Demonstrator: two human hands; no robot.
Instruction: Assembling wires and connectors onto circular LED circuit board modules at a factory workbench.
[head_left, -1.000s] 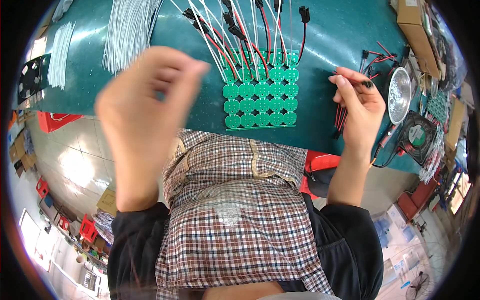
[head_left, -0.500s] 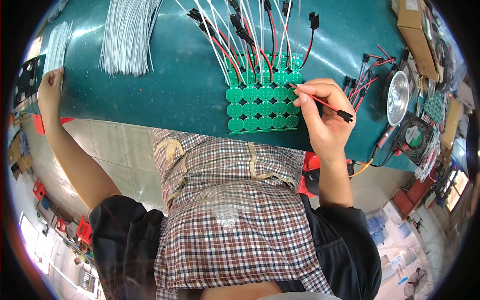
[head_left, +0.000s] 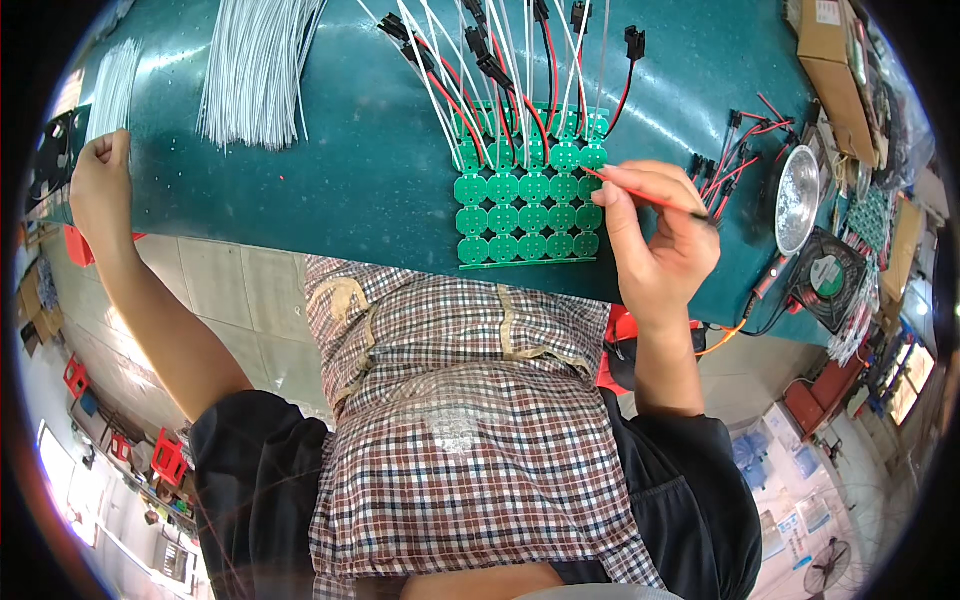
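A green circuit board panel (head_left: 501, 218) of joined round pads lies on the table in front of me. Red and black wires with black plugs (head_left: 635, 43), and thin white wires (head_left: 527, 60), stand up from its far rows. At the panel's right edge my right hand (head_left: 655, 235) pinches a red-and-black connector lead (head_left: 645, 196). The lead's bare end points at the panel, and its plug end is blurred by my fingers. Far left, my left hand (head_left: 100, 185) is closed at the near end of a white wire bundle (head_left: 115, 90); what its fingertips hold is hidden.
A larger white wire bundle (head_left: 258, 75) lies at the back left. To the right are loose connector leads (head_left: 735, 160), a round metal dish (head_left: 797, 200), a soldering iron (head_left: 768, 275) with an orange cord, a black fan (head_left: 828, 275) and a cardboard box (head_left: 835, 75).
The lead in my right hand has turned, so its plug has swung up behind the fingers. The right hand moved slightly right. My left hand shifted a little left, still by the white bundle.
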